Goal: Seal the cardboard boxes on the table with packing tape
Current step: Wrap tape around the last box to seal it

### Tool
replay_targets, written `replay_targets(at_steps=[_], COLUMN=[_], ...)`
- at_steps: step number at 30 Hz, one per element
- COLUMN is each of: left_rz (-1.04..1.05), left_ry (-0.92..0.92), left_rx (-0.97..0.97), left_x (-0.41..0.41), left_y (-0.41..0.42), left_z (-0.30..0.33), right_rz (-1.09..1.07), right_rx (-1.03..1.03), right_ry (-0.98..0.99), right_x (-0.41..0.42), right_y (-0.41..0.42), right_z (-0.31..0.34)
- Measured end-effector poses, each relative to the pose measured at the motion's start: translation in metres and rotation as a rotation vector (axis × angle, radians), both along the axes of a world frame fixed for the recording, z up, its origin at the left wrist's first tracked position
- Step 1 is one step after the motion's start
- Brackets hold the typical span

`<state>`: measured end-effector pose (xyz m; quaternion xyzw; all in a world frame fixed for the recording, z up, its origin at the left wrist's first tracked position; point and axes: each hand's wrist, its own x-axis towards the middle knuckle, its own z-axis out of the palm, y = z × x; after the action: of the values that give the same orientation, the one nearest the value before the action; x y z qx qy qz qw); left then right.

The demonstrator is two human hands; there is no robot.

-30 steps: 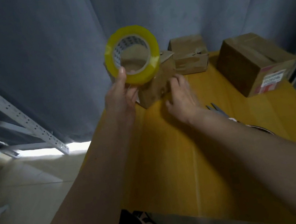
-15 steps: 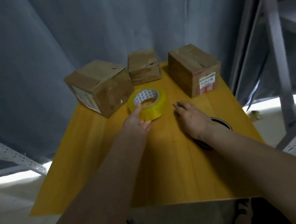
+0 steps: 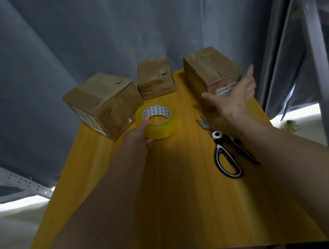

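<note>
Three brown cardboard boxes stand along the far edge of the yellow table (image 3: 177, 186): a left box (image 3: 102, 104), a small middle box (image 3: 155, 78) and a right box (image 3: 208, 70) with a pink and white label. A yellow roll of packing tape (image 3: 160, 123) lies flat on the table in front of the left box. My left hand (image 3: 139, 137) grips the roll, thumb inside its core. My right hand (image 3: 236, 95) is spread open in front of the right box, fingers stretched toward it; I cannot tell whether it touches.
Black and white scissors (image 3: 225, 151) lie on the table just under my right forearm. Grey curtain hangs behind the boxes. Metal shelving uprights (image 3: 318, 57) stand at the right, and a perforated rail (image 3: 11, 181) at the left. Pale floor surrounds the table.
My left hand brought the tape down from in front of my face onto the table. My right hand lifted off the scissors and reached up to the right box.
</note>
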<state>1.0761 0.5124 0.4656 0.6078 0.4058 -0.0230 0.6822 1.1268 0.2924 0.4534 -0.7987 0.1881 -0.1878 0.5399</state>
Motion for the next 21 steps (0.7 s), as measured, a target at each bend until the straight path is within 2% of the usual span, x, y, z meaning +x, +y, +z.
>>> replay_targets(at_steps=[5, 9, 12, 14, 17, 19, 21], left_rz=[-0.007, -0.013, -0.02, -0.027, -0.079, -0.139, -0.198], left_ry=[0.039, 0.042, 0.046, 0.027, -0.154, -0.29, -0.395], left_rx=[0.144, 0.188, 0.202, 0.326, 0.525, 0.508, 0.459], left_x=[0.003, -0.001, -0.004, -0.007, -0.011, -0.014, -0.02], left_y=[0.005, 0.008, 0.007, 0.003, -0.008, -0.021, -0.035], left_z=[-0.006, -0.011, -0.006, -0.004, 0.008, 0.022, 0.04], right_rz=[0.015, 0.013, 0.023, 0.037, 0.115, 0.177, 0.237], right_rx=[-0.067, -0.071, -0.034, -0.018, -0.102, -0.232, -0.445], right_ry=[-0.016, 0.009, -0.056, -0.134, -0.284, -0.382, -0.511], right_x=[0.014, 0.017, 0.009, -0.001, -0.023, -0.039, -0.055], right_y=[0.009, 0.007, 0.006, 0.005, 0.008, 0.013, 0.018], right_z=[-0.002, -0.003, -0.006, -0.007, -0.007, -0.003, 0.003])
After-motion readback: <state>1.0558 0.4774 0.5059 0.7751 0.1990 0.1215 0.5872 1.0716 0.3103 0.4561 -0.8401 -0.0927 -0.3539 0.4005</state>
